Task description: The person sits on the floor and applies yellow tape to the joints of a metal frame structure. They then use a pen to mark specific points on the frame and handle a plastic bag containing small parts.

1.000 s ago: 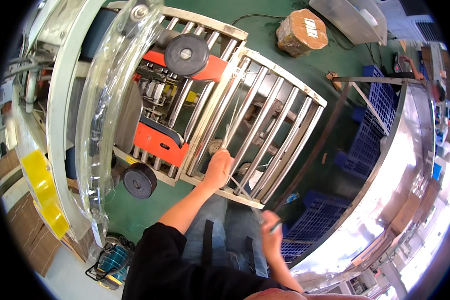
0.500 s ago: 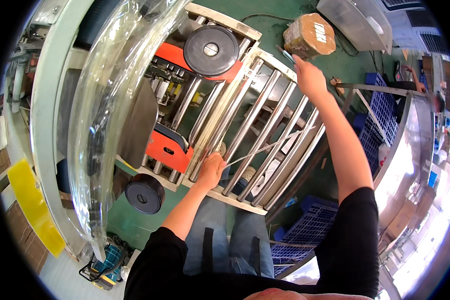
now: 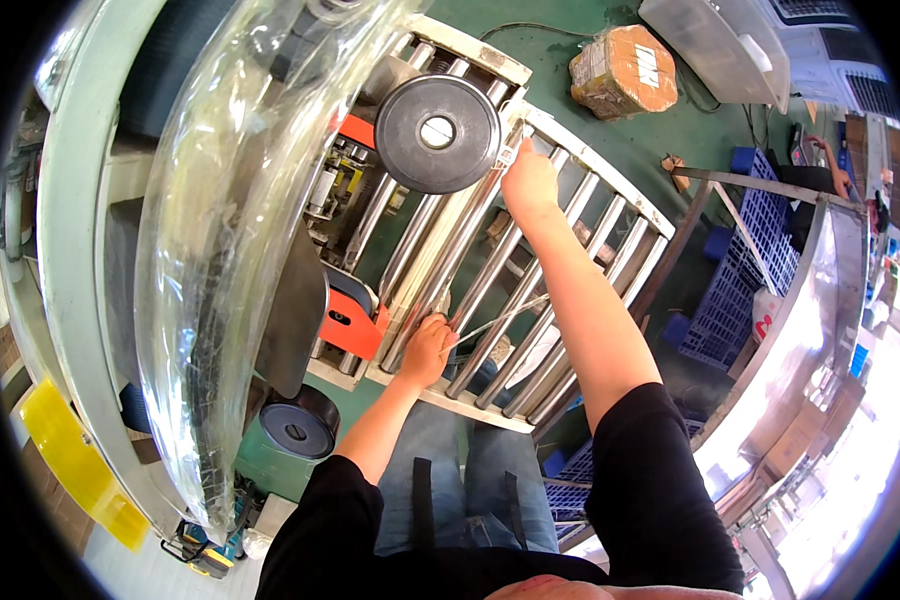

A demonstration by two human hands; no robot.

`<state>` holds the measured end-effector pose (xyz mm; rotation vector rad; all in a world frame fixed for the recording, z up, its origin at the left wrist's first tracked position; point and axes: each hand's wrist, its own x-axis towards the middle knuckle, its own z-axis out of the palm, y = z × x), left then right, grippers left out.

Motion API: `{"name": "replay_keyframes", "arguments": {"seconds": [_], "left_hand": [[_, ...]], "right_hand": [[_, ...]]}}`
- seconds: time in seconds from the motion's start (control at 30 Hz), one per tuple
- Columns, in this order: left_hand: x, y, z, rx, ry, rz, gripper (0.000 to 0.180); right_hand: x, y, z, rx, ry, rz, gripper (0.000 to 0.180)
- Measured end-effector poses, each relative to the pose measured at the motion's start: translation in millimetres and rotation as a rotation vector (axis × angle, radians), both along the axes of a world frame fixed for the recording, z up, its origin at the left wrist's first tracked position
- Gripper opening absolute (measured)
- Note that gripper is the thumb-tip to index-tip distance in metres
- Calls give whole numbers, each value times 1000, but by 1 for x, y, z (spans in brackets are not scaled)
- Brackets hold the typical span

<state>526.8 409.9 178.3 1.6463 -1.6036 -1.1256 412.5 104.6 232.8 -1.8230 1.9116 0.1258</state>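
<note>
A steel roller conveyor [image 3: 490, 290] slopes away in front of me. My left hand [image 3: 428, 350] is at its near side rail, fingers closed on a thin white strap [image 3: 505, 315] that runs right across the rollers. My right arm stretches over the rollers, and my right hand [image 3: 528, 182] is at the far end, fingers curled where a loop of white strap [image 3: 505, 152] meets the rail. A black round wheel [image 3: 438, 133] sits just left of that hand.
A clear plastic film [image 3: 220, 250] hangs over a curved machine frame on the left, with orange brackets [image 3: 350, 325] and a second black wheel [image 3: 298, 430] below. A taped cardboard box [image 3: 622, 70] lies on the green floor. Blue crates [image 3: 750, 260] and a shiny steel table [image 3: 820, 330] stand at the right.
My right hand rose from beside my lap and reached across the rollers to the far end. My left hand stayed at the near rail. The view moved closer to the conveyor.
</note>
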Motion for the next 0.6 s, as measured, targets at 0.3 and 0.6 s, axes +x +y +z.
{"name": "replay_keyframes", "arguments": {"seconds": [0.3,0.6], "left_hand": [[1,-2,-1,31,-17,-22,25],[4,-1,-2,51,-23,-16,24]], "right_hand": [[15,-11,3,73,26,36,33],[6,14,7,37,-88,2,24]]}}
